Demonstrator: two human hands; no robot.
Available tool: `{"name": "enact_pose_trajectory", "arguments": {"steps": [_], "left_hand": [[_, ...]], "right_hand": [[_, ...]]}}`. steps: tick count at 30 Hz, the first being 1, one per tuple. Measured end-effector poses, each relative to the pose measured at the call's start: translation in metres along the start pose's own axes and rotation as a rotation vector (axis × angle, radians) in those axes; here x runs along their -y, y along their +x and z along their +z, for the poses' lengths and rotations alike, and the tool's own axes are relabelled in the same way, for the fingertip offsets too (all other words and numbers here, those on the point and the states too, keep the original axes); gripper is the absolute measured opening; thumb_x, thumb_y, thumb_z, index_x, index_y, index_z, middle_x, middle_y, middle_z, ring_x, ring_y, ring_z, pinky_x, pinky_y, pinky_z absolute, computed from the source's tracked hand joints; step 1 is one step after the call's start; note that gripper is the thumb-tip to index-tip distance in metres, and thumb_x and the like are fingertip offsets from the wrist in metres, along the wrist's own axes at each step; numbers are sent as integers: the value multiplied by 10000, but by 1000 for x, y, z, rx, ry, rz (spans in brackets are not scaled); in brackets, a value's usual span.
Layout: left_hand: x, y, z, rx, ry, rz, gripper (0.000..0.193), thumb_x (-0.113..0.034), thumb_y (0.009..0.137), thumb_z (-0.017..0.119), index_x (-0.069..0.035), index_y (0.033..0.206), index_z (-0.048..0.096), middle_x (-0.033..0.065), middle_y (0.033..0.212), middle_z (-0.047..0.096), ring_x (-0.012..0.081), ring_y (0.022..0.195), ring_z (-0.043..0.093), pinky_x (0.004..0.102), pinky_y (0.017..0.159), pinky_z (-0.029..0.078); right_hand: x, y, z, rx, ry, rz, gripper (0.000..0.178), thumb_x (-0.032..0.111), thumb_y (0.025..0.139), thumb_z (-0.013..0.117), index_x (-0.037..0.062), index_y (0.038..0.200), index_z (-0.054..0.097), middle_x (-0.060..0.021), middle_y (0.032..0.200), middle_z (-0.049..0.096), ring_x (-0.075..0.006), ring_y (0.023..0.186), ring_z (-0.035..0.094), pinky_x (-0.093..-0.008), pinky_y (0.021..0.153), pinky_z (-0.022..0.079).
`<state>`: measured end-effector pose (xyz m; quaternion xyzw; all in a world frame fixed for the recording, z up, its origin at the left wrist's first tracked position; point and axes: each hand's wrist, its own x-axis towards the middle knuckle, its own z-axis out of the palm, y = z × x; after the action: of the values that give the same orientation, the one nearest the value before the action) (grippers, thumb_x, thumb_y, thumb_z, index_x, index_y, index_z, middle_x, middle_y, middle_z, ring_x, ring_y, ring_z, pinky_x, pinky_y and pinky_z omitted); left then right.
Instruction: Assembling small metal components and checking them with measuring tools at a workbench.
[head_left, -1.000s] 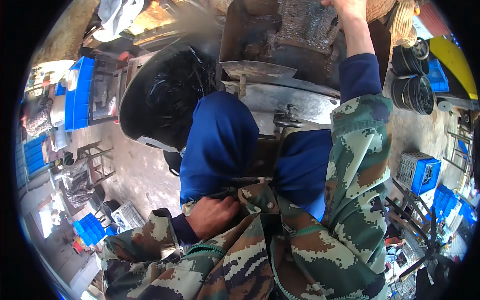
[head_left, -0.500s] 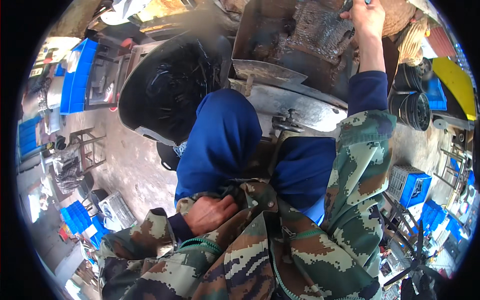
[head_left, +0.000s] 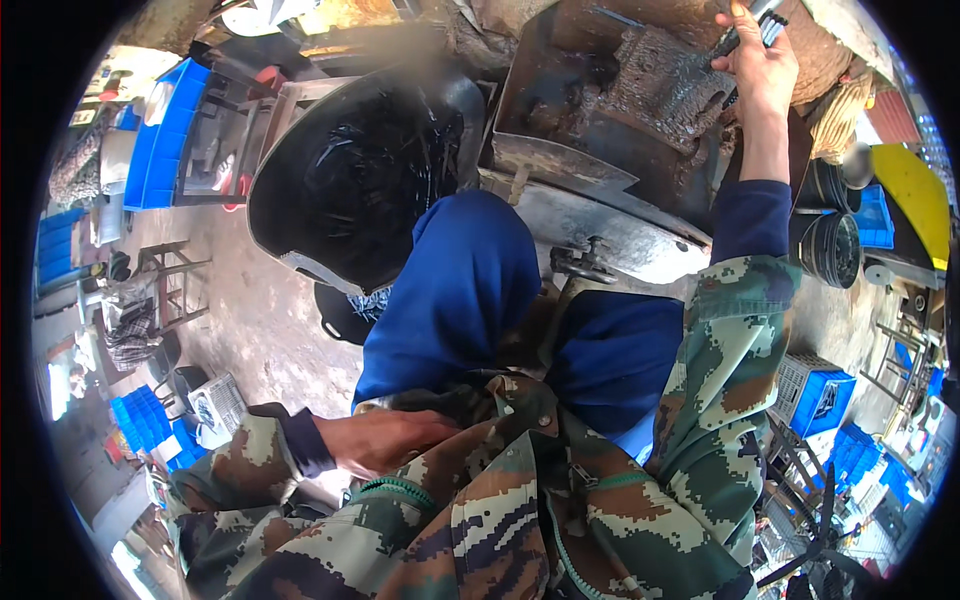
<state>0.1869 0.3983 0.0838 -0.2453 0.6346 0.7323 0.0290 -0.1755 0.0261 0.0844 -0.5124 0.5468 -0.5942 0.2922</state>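
My right hand (head_left: 766, 78) is raised at the far right, closed around a few thin dark rods (head_left: 773, 27) with pale bluish ends. Below and left of it lies a wet, brown, rough-textured slab (head_left: 665, 85) in a grimy metal tray (head_left: 565, 158). My left hand (head_left: 385, 441) rests in my lap against the camouflage jacket (head_left: 490, 480); its fingertips are hidden by the cloth. In front of my left knee stands a big black tub (head_left: 345, 170) holding dark, shiny liquid or wet material.
Under the tub, a small black bucket (head_left: 335, 318) contains thin silvery pieces. Dark round buckets (head_left: 830, 250) stand at right, near a yellow panel (head_left: 908, 195). Blue bins (head_left: 165, 140) and a wooden stool (head_left: 170, 285) are at left. A blue-and-grey crate (head_left: 815, 393) sits at lower right.
My right hand has shifted slightly right and down in the picture, and the rods now show more clearly. My left hand has slid left, with its fingers straighter and tucked under the jacket.
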Motion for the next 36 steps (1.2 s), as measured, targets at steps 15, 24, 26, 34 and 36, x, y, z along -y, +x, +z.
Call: {"name": "enact_pose_trajectory", "arguments": {"steps": [15, 24, 26, 34, 36], "left_hand": [[-131, 95, -178, -805, 290, 352, 320, -116, 1026, 468, 25, 1286, 591, 12, 845, 557, 102, 795, 525, 245, 764, 450], [-181, 233, -253, -998, -150, 626, 267, -209, 982, 550, -46, 1162, 659, 15, 761, 607, 38, 571, 464, 196, 518, 374], [-170, 240, -251, -996, -251, 635, 267, -218, 976, 556, -60, 1162, 666, 1, 703, 587, 42, 543, 449, 196, 498, 356], [-136, 247, -259, -1206, -126, 481, 230, -278, 924, 644, -79, 1000, 729, -48, 694, 554, 35, 600, 419, 228, 555, 332], [-130, 238, -262, -1272, -132, 431, 226, -270, 928, 639, -80, 995, 741, -51, 726, 575, 34, 598, 412, 222, 560, 331]], "right_hand": [[2, 4, 5, 8, -24, -8, 332, 288, 925, 687, 18, 1093, 592, -75, 945, 740, -89, 444, 493, -259, 449, 482], [-3, 0, 0, 1, 64, -39, 222, 211, 950, 646, 26, 1067, 607, -78, 836, 690, -108, 519, 573, -246, 381, 457], [-5, 1, -1, -13, 53, -27, 210, 199, 949, 645, 22, 1055, 606, -76, 839, 690, -107, 512, 569, -247, 380, 456], [7, -2, -7, -27, 37, 44, 223, 197, 935, 643, 9, 1050, 611, -61, 845, 683, -120, 498, 558, -251, 398, 479], [16, -22, -8, 13, 46, 62, 248, 209, 916, 671, 6, 1049, 622, -64, 862, 690, -124, 527, 571, -256, 413, 485]]}}
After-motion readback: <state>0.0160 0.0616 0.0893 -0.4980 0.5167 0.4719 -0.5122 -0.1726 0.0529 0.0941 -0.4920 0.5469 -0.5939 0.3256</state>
